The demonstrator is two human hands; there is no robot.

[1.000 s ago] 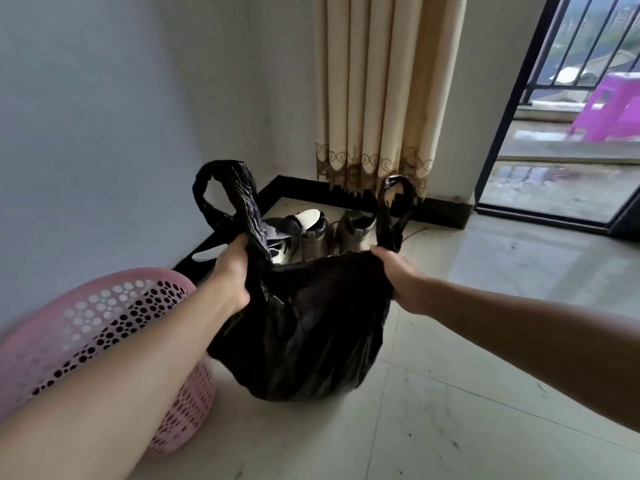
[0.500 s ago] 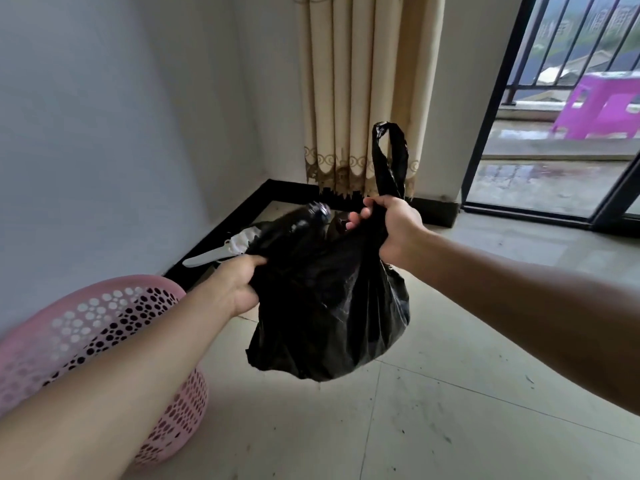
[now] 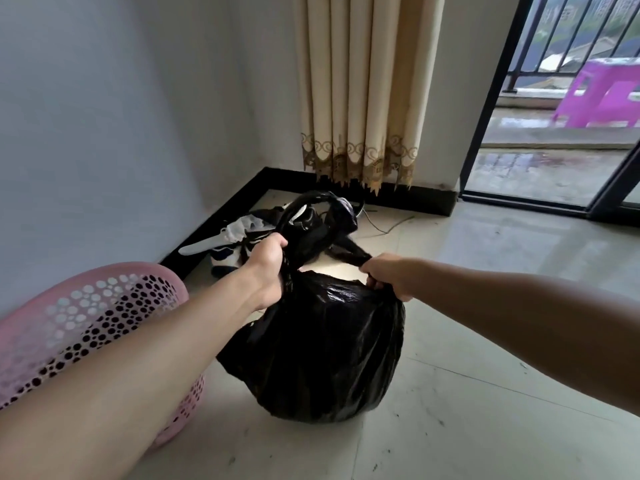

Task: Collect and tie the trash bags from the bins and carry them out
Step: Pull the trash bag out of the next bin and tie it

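Tying looks like the step in hand. L hand point(image 3: 268, 271) is fisted tight round one handle of the bag point(image 3: 322, 351). R hand point(image 3: 389, 278) is fisted round the other handle, which is twisted into a rope. The two strands cross between the fists, over the bag's mouth. Both hands are fully closed on plastic, no finger free. The L handle's loop point(image 3: 311, 204) arches up beyond the fists.

To do it well:
- Pull L & R apart and level, so the cross slides down onto the neck w/ no slack.
- Film this thin prob. stretches or tears if jerked, so use a steady pull, not a snatch.
- Press the air out, or the bag balloons and the knot sits high.
- Then make a 2nd cross the other way to lock it, leaving enough loop to carry by.
- Check the gap under the cross, where pale floor point(image 3: 485, 341) shows through. It should close up, or bits could spill on the way out.

Containers:
- Bag: low over the floor, just R of the bin point(image 3: 104, 299). Can't tell if its bottom touches the floor. It bulges round and looks fairly full, but it's opaque, so contents unknown.
- Bin: pink perforated plastic, partly behind the L arm point(image 3: 156, 348). Near the bag, but contact can't be judged. Can't see inside from here, and no liner shows over the rim.

Shoes point(image 3: 228, 258) lie by the wall point(image 3: 121, 133) behind the bag and prob. aren't part of the job.
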